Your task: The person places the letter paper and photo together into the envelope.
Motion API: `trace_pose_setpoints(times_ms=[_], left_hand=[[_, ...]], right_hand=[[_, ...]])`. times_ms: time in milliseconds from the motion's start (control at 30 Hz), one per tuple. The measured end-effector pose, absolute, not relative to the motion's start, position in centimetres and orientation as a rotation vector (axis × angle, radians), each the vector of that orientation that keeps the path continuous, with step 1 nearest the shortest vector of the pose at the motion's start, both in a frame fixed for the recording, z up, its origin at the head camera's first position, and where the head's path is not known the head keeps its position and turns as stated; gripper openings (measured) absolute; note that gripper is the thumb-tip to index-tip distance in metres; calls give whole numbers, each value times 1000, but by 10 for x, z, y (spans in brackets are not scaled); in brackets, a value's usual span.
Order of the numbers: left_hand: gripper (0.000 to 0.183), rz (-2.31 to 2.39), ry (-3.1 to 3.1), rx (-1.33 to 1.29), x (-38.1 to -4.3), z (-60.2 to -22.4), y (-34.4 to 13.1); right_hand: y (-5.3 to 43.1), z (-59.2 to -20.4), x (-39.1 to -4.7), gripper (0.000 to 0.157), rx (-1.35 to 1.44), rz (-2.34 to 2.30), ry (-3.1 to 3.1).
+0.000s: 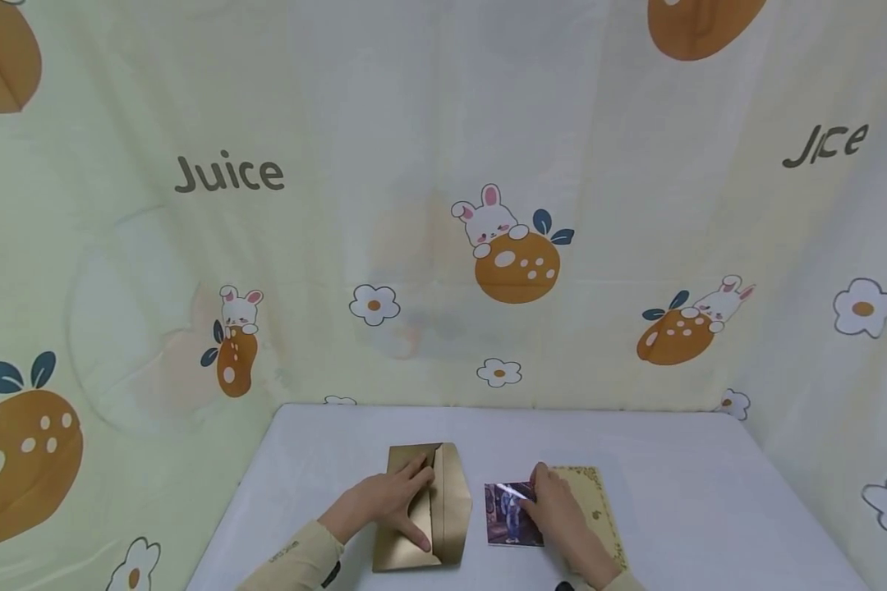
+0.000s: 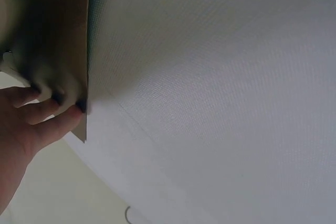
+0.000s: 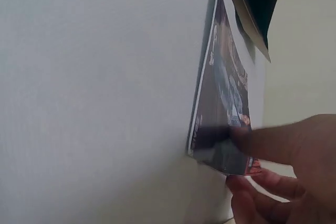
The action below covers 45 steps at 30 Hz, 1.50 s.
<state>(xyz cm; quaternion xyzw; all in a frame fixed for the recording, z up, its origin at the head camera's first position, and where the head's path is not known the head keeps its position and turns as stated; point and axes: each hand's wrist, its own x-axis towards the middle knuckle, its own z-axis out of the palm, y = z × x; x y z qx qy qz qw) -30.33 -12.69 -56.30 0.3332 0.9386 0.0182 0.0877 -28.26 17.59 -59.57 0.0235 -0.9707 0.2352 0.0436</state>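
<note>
Glossy dark photo [image 1: 504, 522] — my right hand [image 1: 559, 509] pinching — lies outside the flap-open gold-paper envelope [image 1: 455, 505], nine o'clock, left hand [image 1: 392, 497] spread.

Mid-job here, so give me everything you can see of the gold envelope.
The gold envelope has a satiny metallic sheen and looks like stiff paper or card. It lies on the white table, its long sides running away from the person, left of the photo. Its flap, with slanted ends, is folded out toward the photo. A dark gap shows along the opening; what is inside can't be told. The left hand rests on the body, fingers and thumb spread.
</note>
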Motion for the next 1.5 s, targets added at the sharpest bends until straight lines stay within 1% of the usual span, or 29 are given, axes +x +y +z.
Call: trace_pose_setpoints(times_ms=[133, 267, 400, 533, 733, 1067, 1333, 1500], left_hand=[[98, 63, 2786, 985, -304, -563, -126], [100, 68, 2778, 969, -304, -563, -126], [100, 69, 2777, 964, -305, -562, -126], [100, 76, 2772, 968, -306, -564, -126], [100, 72, 2777, 973, -308, -567, -127], [99, 63, 2785, 986, -306, -565, -127], [105, 65, 2769, 980, -307, -565, -128], [104, 79, 2769, 981, -307, -567, -127]], right_hand=[[184, -599, -286, 16, 119, 901, -2890], [189, -601, -288, 8, 91, 1161, -2828], [190, -596, -288, 9, 25, 1474, -2777], [189, -586, -289, 12, -1, 1618, -2731], [186, -581, -295, 13, 75, 1702, -2683], [170, -586, -295, 15, 183, 1855, -2653], [157, -592, -301, 14, 243, 1790, -2688], [151, -594, -305, 13, 261, 1812, -2679]])
